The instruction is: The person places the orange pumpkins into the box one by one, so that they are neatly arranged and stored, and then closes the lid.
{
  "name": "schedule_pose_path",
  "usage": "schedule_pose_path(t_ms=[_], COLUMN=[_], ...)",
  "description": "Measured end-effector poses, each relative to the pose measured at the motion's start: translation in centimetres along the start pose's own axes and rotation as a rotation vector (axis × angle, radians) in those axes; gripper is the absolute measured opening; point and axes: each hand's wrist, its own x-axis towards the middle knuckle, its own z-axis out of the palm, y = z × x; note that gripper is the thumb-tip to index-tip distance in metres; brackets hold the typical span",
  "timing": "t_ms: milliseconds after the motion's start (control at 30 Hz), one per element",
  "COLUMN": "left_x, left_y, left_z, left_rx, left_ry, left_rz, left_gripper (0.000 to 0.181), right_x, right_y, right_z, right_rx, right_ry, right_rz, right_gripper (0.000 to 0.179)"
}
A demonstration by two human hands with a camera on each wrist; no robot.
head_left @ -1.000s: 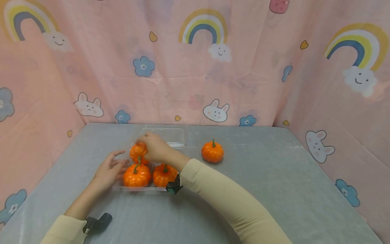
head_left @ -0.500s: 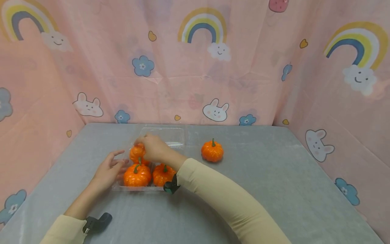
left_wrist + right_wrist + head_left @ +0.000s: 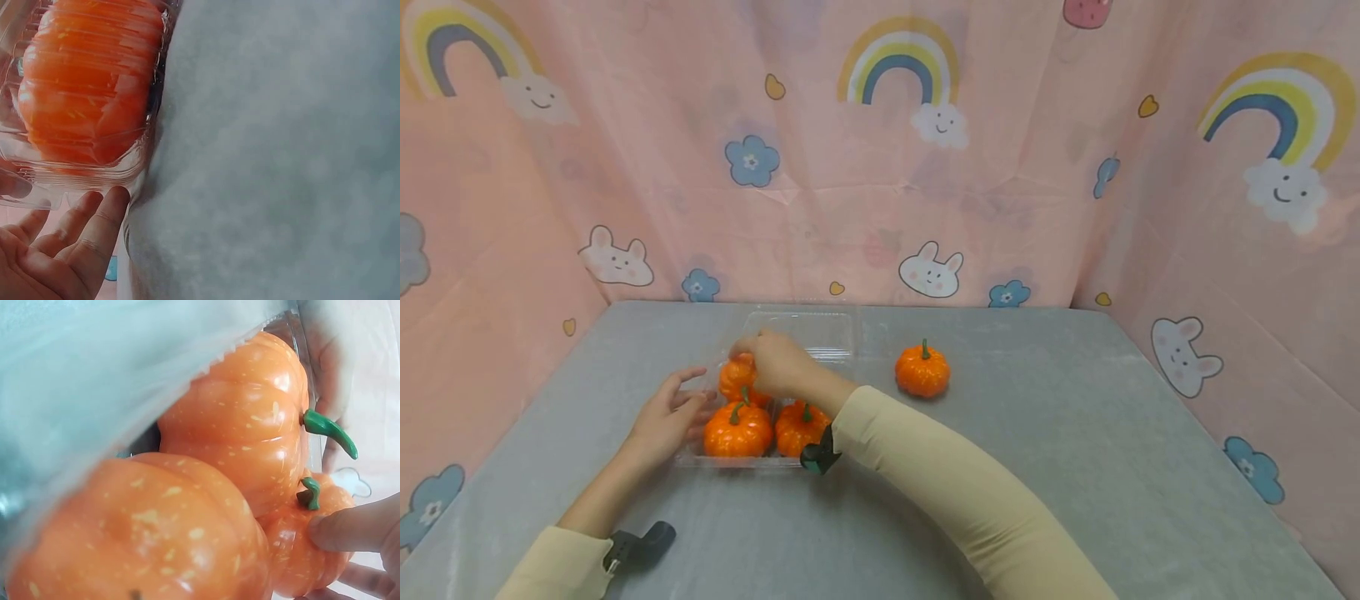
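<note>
A clear plastic clamshell box [image 3: 752, 462] stands on the table with its lid laid back. My right hand [image 3: 782, 364] grips a small orange pumpkin [image 3: 735, 379] at the box's back left. In the right wrist view the thumb [image 3: 337, 531] presses that pumpkin beside its green stem; other fingers curl at its far side. Two more pumpkins sit in the front of the box, one at the left [image 3: 737, 432] and one at the right [image 3: 800, 429]. Against the box's left side rests my left hand [image 3: 662, 421], fingers extended, fingertips at the plastic wall in the left wrist view.
Another orange pumpkin [image 3: 922, 372] stands by itself on the grey tabletop [image 3: 1037, 433], right of the box. The transparent lid [image 3: 805, 333] lies behind the box. A pink printed curtain [image 3: 850, 217] encloses the table's back and sides.
My right wrist and forearm have shifted slightly left, with the hand still on the back-left pumpkin. The left hand and the other pumpkins have stayed in place.
</note>
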Motion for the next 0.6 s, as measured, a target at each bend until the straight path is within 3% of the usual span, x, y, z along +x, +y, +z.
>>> schedule_pose_path(t_ms=[267,600], left_x=[0.01,0.00], left_y=[0.03,-0.05], left_z=[0.01,-0.03], left_rx=[0.010,0.006], left_ry=[0.000,-0.003], left_rz=[-0.003,-0.001], left_gripper=[0.053,0.053], right_x=[0.15,0.05], right_y=[0.00,0.16], right_z=[0.01,-0.49], right_rx=[-0.029,0.039], right_ry=[-0.007,-0.044], right_rz=[-0.005,-0.017], right_gripper=[0.050,0.051])
